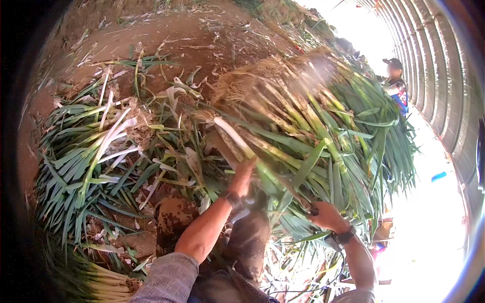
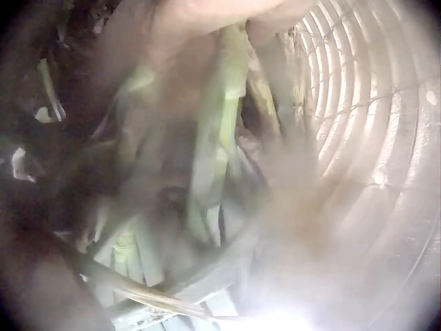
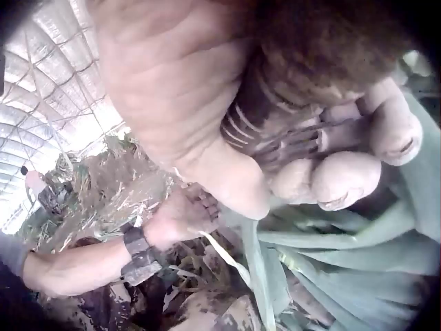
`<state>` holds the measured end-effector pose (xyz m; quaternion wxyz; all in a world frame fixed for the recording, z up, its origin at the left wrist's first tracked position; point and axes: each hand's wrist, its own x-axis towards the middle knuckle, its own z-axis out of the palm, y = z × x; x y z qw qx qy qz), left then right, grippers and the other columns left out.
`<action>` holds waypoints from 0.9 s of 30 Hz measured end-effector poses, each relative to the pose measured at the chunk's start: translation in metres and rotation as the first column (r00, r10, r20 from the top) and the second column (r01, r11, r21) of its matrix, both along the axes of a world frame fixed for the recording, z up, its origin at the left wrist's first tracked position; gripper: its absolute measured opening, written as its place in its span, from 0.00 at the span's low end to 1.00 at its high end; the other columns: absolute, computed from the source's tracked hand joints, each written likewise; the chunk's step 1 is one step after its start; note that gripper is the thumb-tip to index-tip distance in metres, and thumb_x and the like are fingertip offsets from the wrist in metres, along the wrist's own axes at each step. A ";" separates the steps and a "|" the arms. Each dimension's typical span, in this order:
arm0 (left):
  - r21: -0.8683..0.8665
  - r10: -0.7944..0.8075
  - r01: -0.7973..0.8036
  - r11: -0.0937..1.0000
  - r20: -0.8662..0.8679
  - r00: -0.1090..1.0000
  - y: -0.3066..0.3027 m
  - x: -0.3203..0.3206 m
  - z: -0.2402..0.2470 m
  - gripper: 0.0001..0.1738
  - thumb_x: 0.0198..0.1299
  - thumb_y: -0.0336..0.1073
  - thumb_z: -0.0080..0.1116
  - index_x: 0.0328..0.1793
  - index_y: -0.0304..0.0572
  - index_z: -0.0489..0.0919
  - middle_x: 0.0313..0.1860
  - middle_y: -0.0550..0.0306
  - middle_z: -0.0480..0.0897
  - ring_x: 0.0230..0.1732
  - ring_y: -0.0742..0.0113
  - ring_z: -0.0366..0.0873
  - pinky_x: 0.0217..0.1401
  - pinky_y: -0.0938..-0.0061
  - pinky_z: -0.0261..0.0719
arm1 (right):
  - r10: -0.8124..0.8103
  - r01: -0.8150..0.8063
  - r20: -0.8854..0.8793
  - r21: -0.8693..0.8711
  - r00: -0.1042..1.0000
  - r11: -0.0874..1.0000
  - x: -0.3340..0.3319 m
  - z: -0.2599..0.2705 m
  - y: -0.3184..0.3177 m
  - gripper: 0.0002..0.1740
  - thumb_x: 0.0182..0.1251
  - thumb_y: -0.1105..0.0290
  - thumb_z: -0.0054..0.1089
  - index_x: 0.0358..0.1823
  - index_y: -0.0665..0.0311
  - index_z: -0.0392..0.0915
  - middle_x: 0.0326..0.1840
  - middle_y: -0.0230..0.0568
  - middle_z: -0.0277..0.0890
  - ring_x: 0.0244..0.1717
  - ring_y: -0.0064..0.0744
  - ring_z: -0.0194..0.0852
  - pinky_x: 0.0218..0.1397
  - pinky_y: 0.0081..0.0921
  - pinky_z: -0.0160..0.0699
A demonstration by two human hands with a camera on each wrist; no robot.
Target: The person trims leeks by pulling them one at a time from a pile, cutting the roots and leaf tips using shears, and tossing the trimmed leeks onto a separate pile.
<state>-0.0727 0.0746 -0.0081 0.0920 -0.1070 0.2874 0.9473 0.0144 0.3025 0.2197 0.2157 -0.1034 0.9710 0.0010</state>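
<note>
My left hand [image 1: 243, 177] grips a long green onion [image 1: 235, 132] partway along its stem, its white, rooted end pointing up and left over the pile. In the left wrist view, blurred fingers [image 2: 207, 21] show at the top around a green stalk [image 2: 231, 103]. My right hand [image 1: 328, 218] is curled round the dark, ridged handle [image 3: 275, 103] of a narrow tool [image 1: 298, 196], which reaches toward the green leaves below my left hand. I cannot tell the tool's kind. Broad leaves [image 3: 344, 248] lie beside my right fingers in the right wrist view.
A big heap of green onions [image 1: 323, 111] lies to the right, roots toward the back. Another pile [image 1: 96, 146] spreads on the left, with a bundle [image 1: 106, 283] at the lower left. Husks litter the soil [image 1: 166, 35]. Another person [image 1: 395, 86] is beside the ribbed greenhouse wall [image 1: 439, 65].
</note>
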 end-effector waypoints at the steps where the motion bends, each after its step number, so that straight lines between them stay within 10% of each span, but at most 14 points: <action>1: 0.001 -0.003 0.003 1.000 -0.001 1.000 0.001 0.003 0.003 0.31 0.59 0.60 0.66 0.52 0.42 0.74 0.43 0.56 0.79 0.41 0.66 0.77 0.41 0.68 0.79 | -0.057 0.058 0.042 -0.006 0.997 0.998 0.010 0.005 0.002 0.20 0.56 0.57 0.65 0.43 0.64 0.80 0.31 0.54 0.80 0.34 0.57 0.79 0.40 0.45 0.74; 11: 0.284 -0.162 0.202 0.937 -0.159 0.974 -0.016 0.057 0.015 0.23 0.64 0.55 0.63 0.56 0.50 0.76 0.53 0.61 0.80 0.53 0.66 0.78 0.57 0.64 0.75 | -0.146 0.186 0.165 -0.262 0.975 0.947 0.068 0.032 0.008 0.15 0.59 0.62 0.67 0.41 0.65 0.80 0.25 0.44 0.78 0.26 0.38 0.76 0.34 0.38 0.74; 27: 0.271 -0.134 0.106 0.957 0.086 0.987 -0.027 0.073 0.001 0.29 0.71 0.66 0.42 0.56 0.51 0.76 0.49 0.63 0.82 0.46 0.66 0.81 0.49 0.69 0.81 | 0.117 -0.121 -0.045 -0.082 0.992 0.989 0.070 -0.024 -0.026 0.15 0.58 0.58 0.64 0.37 0.61 0.77 0.25 0.52 0.78 0.32 0.59 0.79 0.35 0.49 0.75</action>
